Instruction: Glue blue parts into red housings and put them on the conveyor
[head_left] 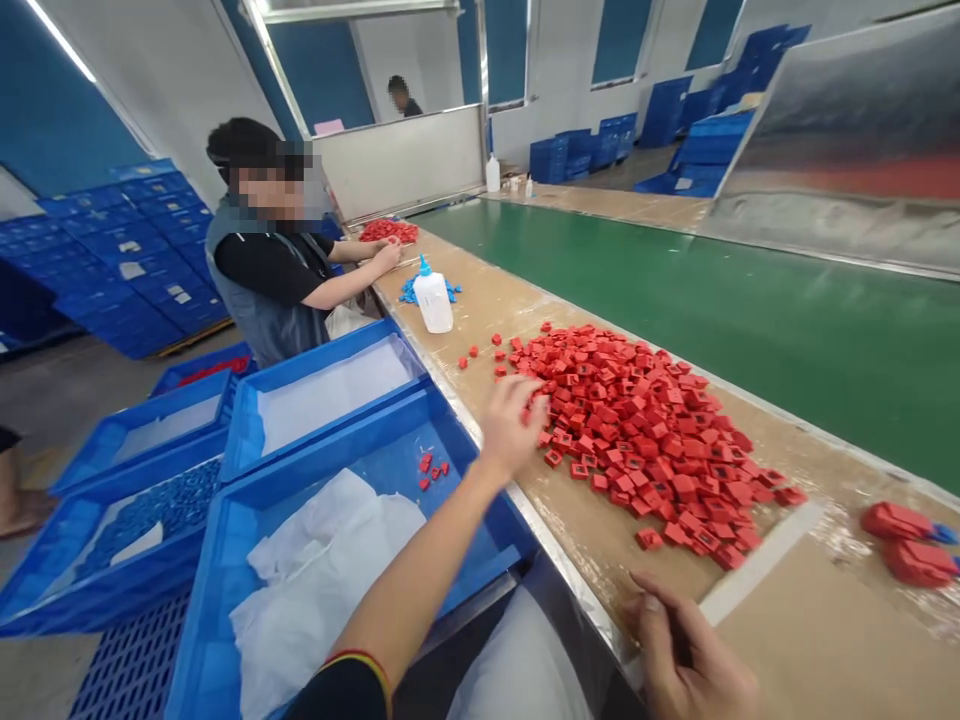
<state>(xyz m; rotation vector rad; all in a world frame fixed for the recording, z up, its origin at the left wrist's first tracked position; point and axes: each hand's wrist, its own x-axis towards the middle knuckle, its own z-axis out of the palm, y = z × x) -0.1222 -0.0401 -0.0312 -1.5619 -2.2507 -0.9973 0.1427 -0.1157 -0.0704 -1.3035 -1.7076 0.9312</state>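
As the left grip (510, 425) is reaching over the bench (817, 630), its fingers (517, 400) are spreading apart, and their tips are touching the near edge of a heap of small red square pieces (637, 440). That reach into the heap looks like the step in hand, and the next move calls for attention on the pieces right under those fingertips. Nothing seems to be clamped in this grip, as far as the view shows.

The right grip (682, 650) is resting well behind the left one, at the bench's near edge, with its fingers curling together. Whether they are closing on anything is hidden, so I cannot tell.

Left of the left grip, a blue crate (397, 440) lined with a white plastic sheet (322, 580) is holding a few red pieces (431, 470). Right of the right grip, two larger red objects (907, 535) are lying on the bench. Farther along, well ahead of both grips, a white squeeze bottle (433, 300) is standing beside some blue pieces (407, 292), and a seated person (270, 270) is working with both hands near a smaller red pile (388, 232).
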